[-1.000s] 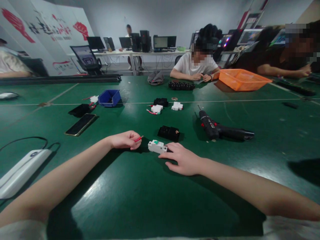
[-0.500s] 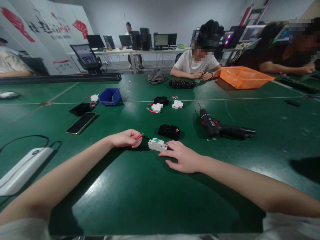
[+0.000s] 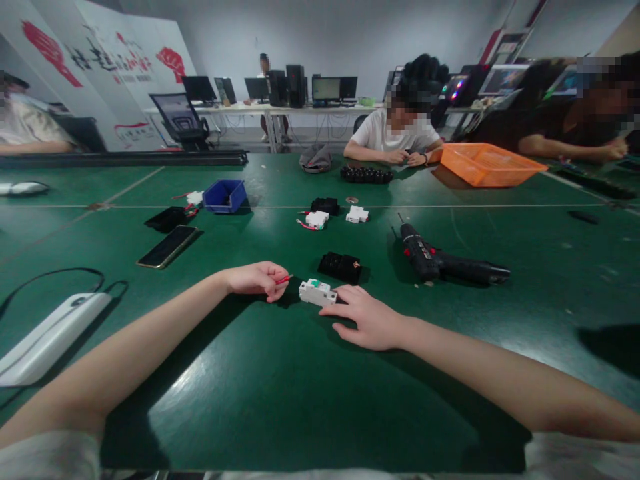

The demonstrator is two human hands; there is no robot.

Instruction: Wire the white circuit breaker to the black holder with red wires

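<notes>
My left hand (image 3: 261,280) is closed in a pinch on a short red wire (image 3: 283,279), whose bare tip points right toward a white circuit breaker (image 3: 317,292) with a green marking. The breaker lies on the green table, a small gap from the wire tip. Around the breaker's right end are the fingers of my right hand (image 3: 367,318), one behind it and one in front, while the lowest finger stays apart. Just beyond the breaker is a black block (image 3: 341,267) with a small copper-coloured piece on its right end.
A black cordless drill (image 3: 425,257) lies to the right. Farther back are two more white breakers (image 3: 317,219) (image 3: 357,214), a blue bin (image 3: 225,197) and an orange basket (image 3: 493,165). A phone (image 3: 169,247) and a white device (image 3: 55,337) lie left. A person (image 3: 393,137) sits opposite.
The camera view has shifted slightly, so the table's things appear a little lower and to the right. My left hand has turned the red wire slightly; my right hand stays at the breaker.
</notes>
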